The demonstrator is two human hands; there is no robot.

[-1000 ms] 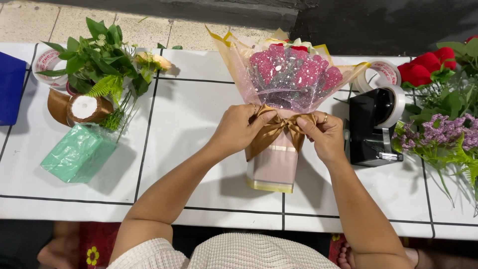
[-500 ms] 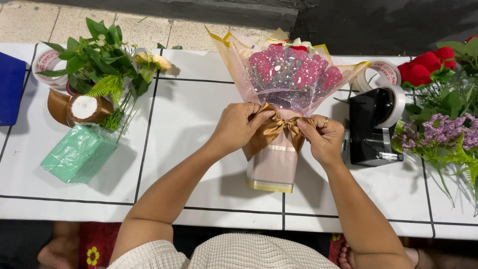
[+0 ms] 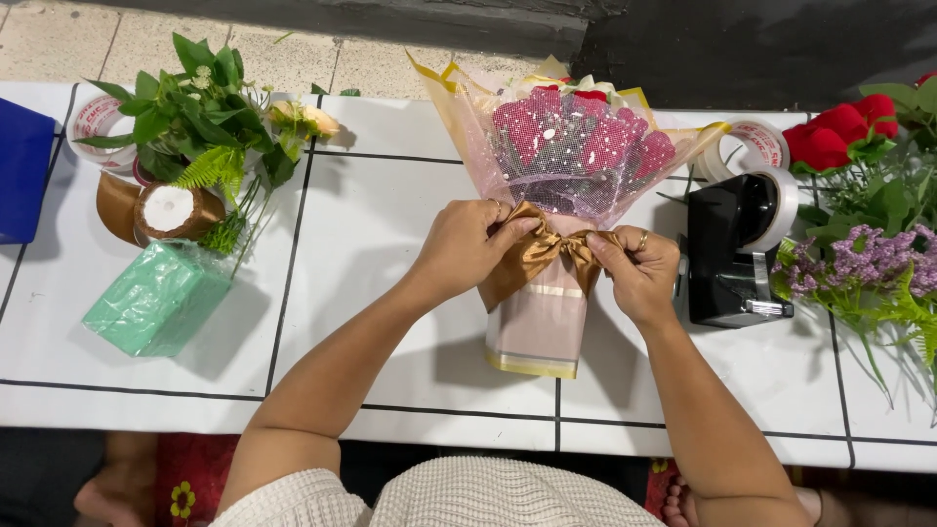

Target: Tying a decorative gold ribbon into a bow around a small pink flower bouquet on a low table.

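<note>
Bare table left of bouquet; tape dispenser crowds right.

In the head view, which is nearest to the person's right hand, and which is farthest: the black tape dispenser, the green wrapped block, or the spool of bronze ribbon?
From the right hand:
1. Black tape dispenser, just beside it on the right.
2. Green wrapped block, far on the left.
3. Spool of bronze ribbon, also far left, slightly farther; these two are nearly too close to call.

The bouquet shows magenta-pink blooms under dotted pale netting, gold-edged wrap around them, a bronze satin ribbon at its neck (quite shiny). Left of the bouquet: a mint-green block and leafy greens. Right of it: a black tape dispenser, red roses, lilac sprigs.
</note>
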